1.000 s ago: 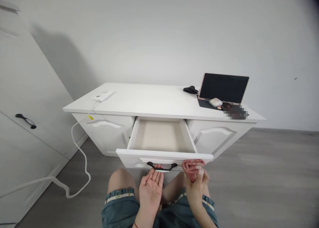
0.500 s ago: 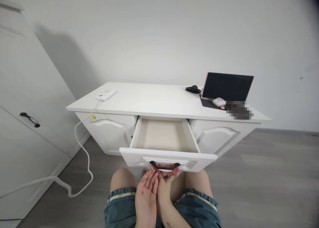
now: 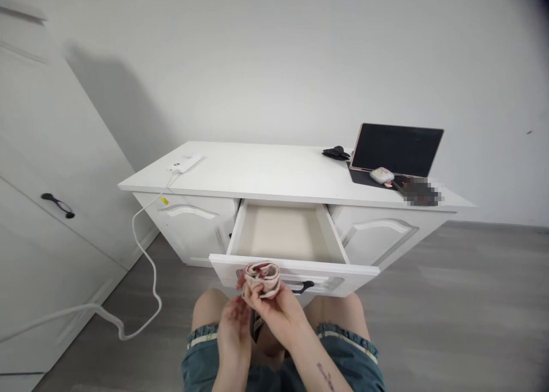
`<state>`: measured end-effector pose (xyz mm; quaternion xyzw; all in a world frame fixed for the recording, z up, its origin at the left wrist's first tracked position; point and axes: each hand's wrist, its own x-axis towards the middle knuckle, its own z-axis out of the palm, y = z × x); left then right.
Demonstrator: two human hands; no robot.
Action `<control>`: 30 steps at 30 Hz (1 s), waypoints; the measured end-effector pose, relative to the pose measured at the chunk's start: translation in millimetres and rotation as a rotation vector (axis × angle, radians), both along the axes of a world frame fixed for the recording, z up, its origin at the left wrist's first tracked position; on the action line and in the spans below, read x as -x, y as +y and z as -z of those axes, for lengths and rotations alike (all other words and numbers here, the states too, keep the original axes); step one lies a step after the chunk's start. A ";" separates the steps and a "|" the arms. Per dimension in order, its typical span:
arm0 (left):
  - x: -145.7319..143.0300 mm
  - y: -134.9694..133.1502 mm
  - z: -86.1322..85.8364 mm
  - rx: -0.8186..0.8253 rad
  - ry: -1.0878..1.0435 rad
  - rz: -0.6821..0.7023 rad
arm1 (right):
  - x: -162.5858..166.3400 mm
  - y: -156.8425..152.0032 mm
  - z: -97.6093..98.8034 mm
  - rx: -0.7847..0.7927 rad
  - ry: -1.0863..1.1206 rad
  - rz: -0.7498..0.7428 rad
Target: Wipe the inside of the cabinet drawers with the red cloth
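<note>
My right hand [image 3: 283,312] is closed round a rolled-up cloth [image 3: 262,279], pink-red and cream, its spiral end facing up. The roll is held in front of the pulled-out drawer [image 3: 295,272] and covers part of its front and black handle [image 3: 303,287]. Just below and left of the roll is my left hand [image 3: 237,315]. Its fingers are blurred, so whether they grip the cloth's edge I cannot tell. Inside the drawer only the pale bottom [image 3: 287,232] shows.
On the white desk [image 3: 257,172] lie a white power strip [image 3: 185,163] with its cord [image 3: 152,266], a black hair claw [image 3: 335,153], a tablet [image 3: 397,150] propped up, and a small white case [image 3: 381,175]. A cabinet [image 3: 51,152] stands at left.
The cloth came up from below the drawer handle to in front of the drawer's front, now seen as a roll in my right hand. My left hand moved left, its flat fingers now blurred.
</note>
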<state>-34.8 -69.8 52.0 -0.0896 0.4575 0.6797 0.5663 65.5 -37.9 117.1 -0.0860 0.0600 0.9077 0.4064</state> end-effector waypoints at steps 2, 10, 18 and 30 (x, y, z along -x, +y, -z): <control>-19.8 7.9 0.7 -0.037 -0.114 0.199 | -19.4 -4.9 -7.3 0.089 0.073 -0.035; -61.3 22.4 -14.6 -0.138 -0.175 0.407 | -97.6 -18.7 -22.3 0.045 -0.088 0.191; -60.0 19.7 -13.6 -0.172 -0.263 0.395 | -169.0 -27.3 -14.4 0.017 -0.260 0.353; -58.3 40.1 -0.9 -0.244 -0.051 0.471 | -234.8 -30.9 37.1 0.026 -0.456 0.659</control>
